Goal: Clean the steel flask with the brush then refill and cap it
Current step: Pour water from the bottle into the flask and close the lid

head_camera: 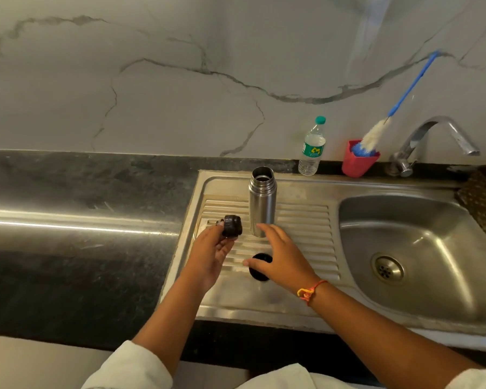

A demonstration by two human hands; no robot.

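First, sleeves (129, 366): showing white at 6 o'clock of the picture, covering both upper forearms.
Wrist thread (310, 292): circling the right wrist in orange and yellow.
Left hand (211, 254): pinching the dark stopper (232, 226) between thumb and curled fingertips, holding it just above the drainboard at 8 o'clock from the flask.
Right hand (281, 262): spreading straight fingers and gripping nothing, hanging over the black lid at 6 o'clock from the flask, pointing the index tip just beside the flask's foot; not showing clearly whether touching either one.
Black lid (257, 275): lying flat on the ribs, hiding partly under the right palm.
Drainboard (306, 220): carrying the lid and the flask on its ribbed steel.
Flask (262, 203): standing upright at the far side of the drainboard, showing an open, uncapped mouth.
Sink bowl (418, 234): sitting at 3 o'clock from the flask, shining around a round drain.
Counter (82, 206): stretching dark and glossy toward 9 o'clock.
Water bottle (312, 147): standing upright on the back ledge at 1 o'clock from the flask, wearing a green cap.
Red cup (358, 164): standing just right of the bottle, holding the brush.
Brush (373, 133): resting bristles-down in the cup, leaning its blue handle toward 1 o'clock against the wall.
Tap (406, 154): arching over the bowl at 2 o'clock.
Marble wall (180, 80): rising behind everything, showing grey veins.
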